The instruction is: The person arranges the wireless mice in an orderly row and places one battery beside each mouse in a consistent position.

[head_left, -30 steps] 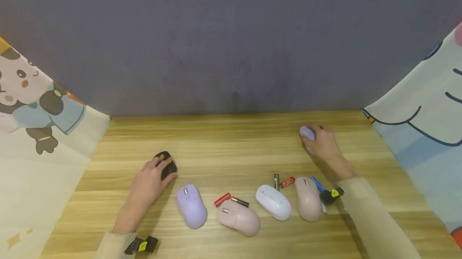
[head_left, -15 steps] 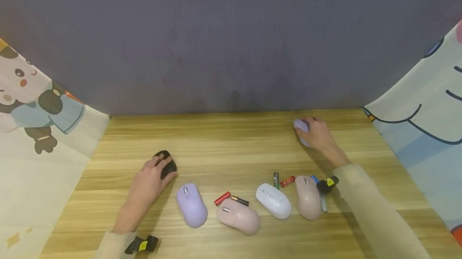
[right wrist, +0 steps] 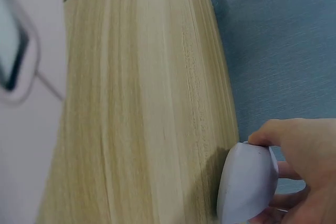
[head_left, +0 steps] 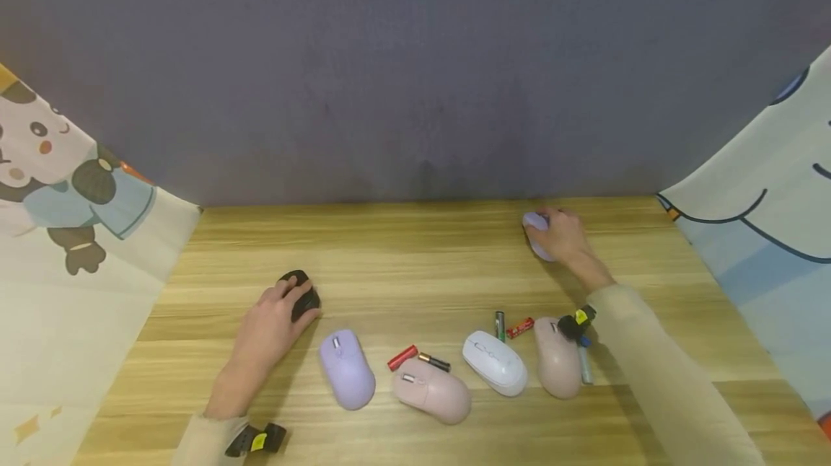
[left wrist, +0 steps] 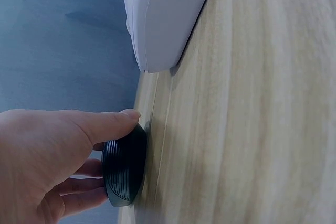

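At the left of the table, my left hand [head_left: 268,322] grips a black computer mouse [head_left: 302,300], its thumb on one side and fingers on the other. The left wrist view shows the ridged flank of the black mouse [left wrist: 125,169] under the thumb. Far back on the right, my right hand [head_left: 563,239] holds a small light purple mouse [head_left: 536,223] on the tabletop. In the right wrist view the thumb and fingers of the right hand [right wrist: 310,166] clasp the purple mouse [right wrist: 249,182] by its sides. Part of each mouse is hidden by the hand.
Along the front lie a purple mouse [head_left: 348,368], a pink mouse [head_left: 433,390], a white mouse [head_left: 495,363] and another pink mouse [head_left: 558,365]. Red batteries [head_left: 402,358], a black battery [head_left: 434,362] and a green battery [head_left: 500,325] lie near them. A grey wall [head_left: 415,91] closes the back.
My right hand has slid the small purple mouse left and toward the back wall, slowing lately. My left hand and the black mouse stay in place.
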Tool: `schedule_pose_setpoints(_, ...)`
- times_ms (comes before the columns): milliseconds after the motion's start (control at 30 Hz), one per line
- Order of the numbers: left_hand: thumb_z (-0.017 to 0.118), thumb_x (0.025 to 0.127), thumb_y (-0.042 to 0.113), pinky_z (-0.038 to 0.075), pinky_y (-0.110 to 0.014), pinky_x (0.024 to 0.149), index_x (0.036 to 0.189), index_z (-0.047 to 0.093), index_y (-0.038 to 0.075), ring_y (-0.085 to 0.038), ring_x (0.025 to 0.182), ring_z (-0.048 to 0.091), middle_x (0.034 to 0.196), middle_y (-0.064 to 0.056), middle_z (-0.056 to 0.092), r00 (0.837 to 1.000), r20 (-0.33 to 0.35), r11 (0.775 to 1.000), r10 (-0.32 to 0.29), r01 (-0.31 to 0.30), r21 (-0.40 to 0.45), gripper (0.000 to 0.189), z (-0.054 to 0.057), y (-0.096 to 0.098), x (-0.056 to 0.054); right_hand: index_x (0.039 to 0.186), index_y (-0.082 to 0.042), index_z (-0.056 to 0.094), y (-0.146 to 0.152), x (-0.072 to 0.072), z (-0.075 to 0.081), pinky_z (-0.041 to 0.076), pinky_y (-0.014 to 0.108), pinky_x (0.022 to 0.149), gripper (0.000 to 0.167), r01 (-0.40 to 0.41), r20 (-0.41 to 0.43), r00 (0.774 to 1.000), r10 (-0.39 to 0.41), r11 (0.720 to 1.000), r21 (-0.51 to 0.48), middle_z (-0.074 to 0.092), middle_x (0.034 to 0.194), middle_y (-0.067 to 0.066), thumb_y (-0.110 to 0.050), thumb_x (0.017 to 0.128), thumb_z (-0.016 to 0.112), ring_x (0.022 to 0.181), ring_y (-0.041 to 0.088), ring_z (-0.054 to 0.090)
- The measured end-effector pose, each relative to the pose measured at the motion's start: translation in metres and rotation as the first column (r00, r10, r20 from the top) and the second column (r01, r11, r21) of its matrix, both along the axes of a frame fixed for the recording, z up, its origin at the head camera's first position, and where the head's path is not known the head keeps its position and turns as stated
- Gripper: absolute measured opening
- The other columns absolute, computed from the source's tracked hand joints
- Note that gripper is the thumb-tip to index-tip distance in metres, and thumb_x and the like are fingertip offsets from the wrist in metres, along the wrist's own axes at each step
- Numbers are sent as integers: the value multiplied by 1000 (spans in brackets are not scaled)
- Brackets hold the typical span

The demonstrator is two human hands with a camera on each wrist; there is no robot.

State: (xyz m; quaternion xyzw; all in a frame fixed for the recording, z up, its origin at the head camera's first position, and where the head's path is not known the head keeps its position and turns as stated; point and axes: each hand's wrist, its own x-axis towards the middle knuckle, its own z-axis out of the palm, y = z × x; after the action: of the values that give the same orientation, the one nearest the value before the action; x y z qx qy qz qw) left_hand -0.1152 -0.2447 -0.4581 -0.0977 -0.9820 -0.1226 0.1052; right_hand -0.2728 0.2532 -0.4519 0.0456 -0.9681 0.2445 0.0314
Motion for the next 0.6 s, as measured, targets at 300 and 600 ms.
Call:
schedule_pose_setpoints(300, 82, 89, 30, 56, -65, 92, 133, 67, 1, -53, 121, 60, 135, -33, 61, 1000, 5, 1000, 4, -4, 0, 54, 2, 1, 2, 132, 11, 60, -7, -6, -1, 48, 65, 96, 50, 8, -27, 1000, -8, 1000, 4, 62, 123, 40, -25, 97, 64, 115, 55, 56)
schedule_pose_setpoints(600, 83, 89, 30, 57, -65, 90, 132, 68, 1, -53, 120, 60, 134, -33, 61, 1000, -4, 1000, 3, -3, -1, 55, 1, 0, 1, 132, 11, 59, -10, -10, 1, 44, 66, 102, 49, 23, -12, 1000, -23, 1000, 13, 61, 124, 40, -23, 97, 64, 116, 57, 55)
